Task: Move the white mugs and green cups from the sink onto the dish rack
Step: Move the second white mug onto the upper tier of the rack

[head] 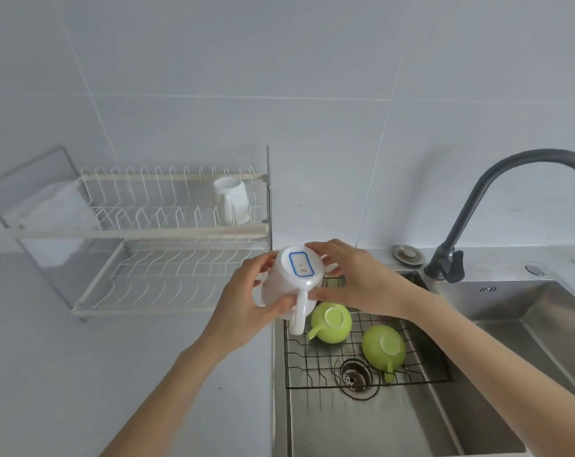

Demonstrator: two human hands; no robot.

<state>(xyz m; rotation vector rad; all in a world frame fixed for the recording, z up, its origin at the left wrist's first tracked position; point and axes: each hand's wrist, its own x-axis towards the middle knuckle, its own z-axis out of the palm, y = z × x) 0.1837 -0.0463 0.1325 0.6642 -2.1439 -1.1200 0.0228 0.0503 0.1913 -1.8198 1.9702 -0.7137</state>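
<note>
I hold a white mug [287, 285] upside down above the sink's left edge, its base with a blue-framed label facing me and its handle pointing down. My left hand [246, 301] grips its left side and my right hand [352, 278] holds its right side. Two green cups lie upside down on a black wire grid in the sink [411, 423]: one [332, 323] just below the mug, the other [383, 347] to its right near the drain. A second white mug [231, 201] stands upside down on the upper tier of the white dish rack [167, 232].
The two-tier rack stands on the grey counter left of the sink, its lower tier bare. A dark curved faucet [477, 206] rises at the back right. A round drain [357, 377] sits in the sink floor. A tiled wall is behind.
</note>
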